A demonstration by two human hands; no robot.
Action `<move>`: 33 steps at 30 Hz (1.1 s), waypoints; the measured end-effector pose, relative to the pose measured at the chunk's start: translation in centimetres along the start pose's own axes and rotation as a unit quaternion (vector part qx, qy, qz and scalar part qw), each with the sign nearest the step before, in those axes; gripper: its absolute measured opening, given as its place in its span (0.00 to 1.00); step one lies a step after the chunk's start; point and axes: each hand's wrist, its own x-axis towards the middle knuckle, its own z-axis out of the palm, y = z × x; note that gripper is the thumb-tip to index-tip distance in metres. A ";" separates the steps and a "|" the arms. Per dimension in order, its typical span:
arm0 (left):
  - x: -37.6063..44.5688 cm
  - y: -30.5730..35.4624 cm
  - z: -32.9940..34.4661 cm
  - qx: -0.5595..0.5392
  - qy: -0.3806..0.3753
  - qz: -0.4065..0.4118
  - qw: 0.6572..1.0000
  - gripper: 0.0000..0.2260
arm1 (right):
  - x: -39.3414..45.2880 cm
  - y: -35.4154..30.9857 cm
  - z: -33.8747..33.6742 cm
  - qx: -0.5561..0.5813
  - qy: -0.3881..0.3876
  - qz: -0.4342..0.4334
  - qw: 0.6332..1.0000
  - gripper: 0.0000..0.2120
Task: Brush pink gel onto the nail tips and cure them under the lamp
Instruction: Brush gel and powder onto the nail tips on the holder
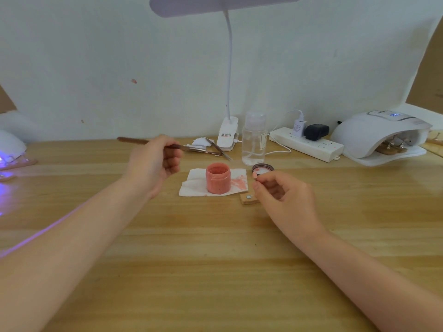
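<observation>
An open jar of pink gel [218, 178] stands on a white tissue [194, 185] smeared with pink. My left hand [155, 164] grips a brown-handled brush [134, 140] held level, left of the jar, its tip pointing right. My right hand [282, 195] pinches a small pink nail tip [255, 175] between thumb and forefinger, just right of the jar. Below that sits a small cork holder [249, 198] with a metal dot. A white curing lamp [381, 135] stands at the far right with wooden holders inside.
The jar's lid [262, 168] lies behind my right hand. A clear bottle [254, 140], a clip desk lamp [227, 135], tweezers [217, 147] and a power strip [306, 143] line the back. A second lamp [9, 149] glows violet at the left edge.
</observation>
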 end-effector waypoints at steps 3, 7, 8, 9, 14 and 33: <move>-3.2 -0.5 1.0 0.090 -0.059 0.166 0.980 0.08 | 0.1 0.1 0.0 0.002 0.005 0.000 1.000 0.09; -7.2 -2.3 1.2 0.210 -0.141 0.353 0.901 0.09 | 0.1 0.2 -0.1 0.013 0.004 -0.010 1.000 0.12; -7.7 -2.7 1.2 0.227 -0.154 0.374 0.886 0.10 | 0.1 0.1 -0.1 0.013 0.004 -0.010 1.000 0.12; -8.0 -3.2 1.2 0.243 -0.161 0.386 0.875 0.10 | 0.1 0.1 -0.1 0.012 0.007 -0.012 1.000 0.12; -8.2 -4.8 1.1 0.292 -0.171 0.435 0.834 0.09 | 0.1 0.1 0.0 0.017 0.013 -0.020 1.000 0.13; -8.3 -5.0 1.1 0.291 -0.170 0.508 0.793 0.06 | -0.1 -0.2 -0.2 0.007 0.006 -0.019 1.000 0.11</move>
